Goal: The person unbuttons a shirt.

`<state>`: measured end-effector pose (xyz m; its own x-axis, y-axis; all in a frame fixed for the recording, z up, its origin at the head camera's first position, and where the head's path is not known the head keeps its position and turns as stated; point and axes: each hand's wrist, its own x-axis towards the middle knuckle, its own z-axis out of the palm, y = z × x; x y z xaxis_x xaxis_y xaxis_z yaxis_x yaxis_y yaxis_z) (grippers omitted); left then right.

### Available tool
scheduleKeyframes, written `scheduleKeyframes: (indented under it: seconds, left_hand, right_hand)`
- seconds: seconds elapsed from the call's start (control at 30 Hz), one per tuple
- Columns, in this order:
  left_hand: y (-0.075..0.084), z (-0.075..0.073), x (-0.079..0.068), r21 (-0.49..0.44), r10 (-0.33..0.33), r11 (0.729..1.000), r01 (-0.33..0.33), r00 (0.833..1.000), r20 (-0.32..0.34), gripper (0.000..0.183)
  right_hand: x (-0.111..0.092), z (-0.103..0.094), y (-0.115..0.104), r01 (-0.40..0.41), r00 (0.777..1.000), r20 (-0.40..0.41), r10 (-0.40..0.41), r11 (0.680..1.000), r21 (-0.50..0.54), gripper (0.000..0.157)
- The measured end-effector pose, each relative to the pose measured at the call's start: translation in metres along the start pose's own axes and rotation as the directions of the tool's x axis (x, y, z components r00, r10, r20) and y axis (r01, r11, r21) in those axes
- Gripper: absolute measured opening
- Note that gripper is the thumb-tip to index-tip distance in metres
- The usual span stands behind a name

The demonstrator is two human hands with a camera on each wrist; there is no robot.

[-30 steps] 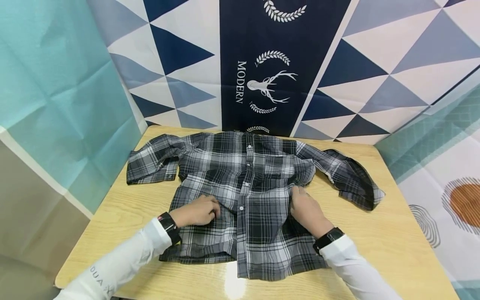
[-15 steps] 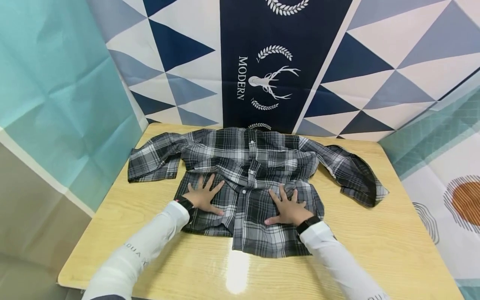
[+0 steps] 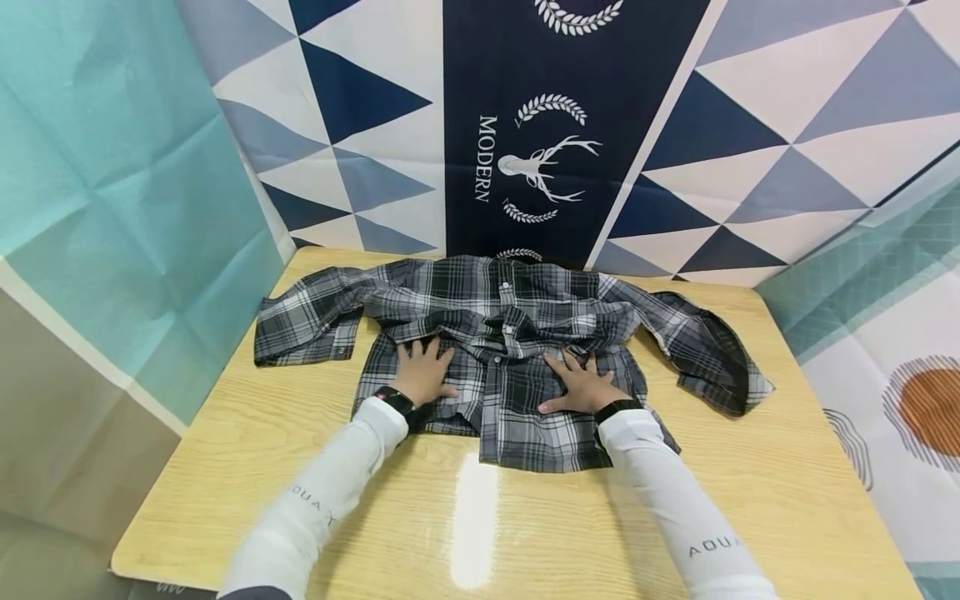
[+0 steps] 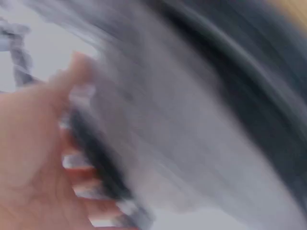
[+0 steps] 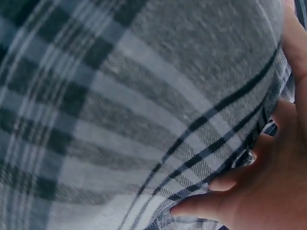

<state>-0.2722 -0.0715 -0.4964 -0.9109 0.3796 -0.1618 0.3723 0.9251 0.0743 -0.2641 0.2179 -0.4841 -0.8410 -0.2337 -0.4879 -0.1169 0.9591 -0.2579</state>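
A grey, black and white plaid button-up shirt (image 3: 525, 417) lies front up, collar toward the wall, sleeves out to both sides. Its middle is bunched into crosswise folds just beyond the fingertips. On the lower left part, my left hand (image 3: 423, 377) rests with fingers spread; the left wrist view shows that hand (image 4: 33, 153) and the cloth badly blurred. My right hand (image 3: 581, 387) presses flat with spread fingers on the lower right part. Close up in the right wrist view, plaid cloth (image 5: 120, 110) bulges beside the right hand (image 5: 268, 191).
The shirt lies on a light wooden table (image 3: 225, 500). A patterned cloth wall (image 3: 555, 142) stands right behind the collar. A teal and beige hanging (image 3: 112, 208) borders the left side, and a printed curtain (image 3: 892, 400) the right.
Both hands went from curled fingers on the cloth to spread and flat. They have slid forward, carrying the hem away from the table's front edge and bunching the shirt's middle.
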Motion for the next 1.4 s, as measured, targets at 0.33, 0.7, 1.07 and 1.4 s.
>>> scheduleKeyframes:
  seconds: [0.33,0.7,1.07,1.4]
  left_hand:
    - [0.052,0.010,0.021,-0.586,-0.051,0.810,-0.035,0.990,-0.130,0.037]
    - [0.048,0.025,0.028,-0.690,-0.132,0.723,-0.029,0.975,-0.180,0.024]
    - [0.037,0.028,0.019,-0.907,-0.050,0.411,-0.093,0.991,-0.124,0.019]
    - [0.034,0.038,0.006,-0.906,-0.008,0.344,-0.245,0.964,-0.264,0.011]
  right_hand:
    - [-0.005,0.008,0.003,0.042,0.998,-0.050,-0.041,0.999,0.014,0.103]
    - [-0.015,0.013,-0.036,-0.018,0.978,-0.207,-0.001,0.996,-0.086,0.081]
    - [-0.008,0.042,-0.102,0.220,0.787,-0.610,0.095,0.880,0.421,0.044]
    - [-0.002,0.058,-0.106,0.300,0.777,-0.622,0.098,0.811,0.502,0.046]
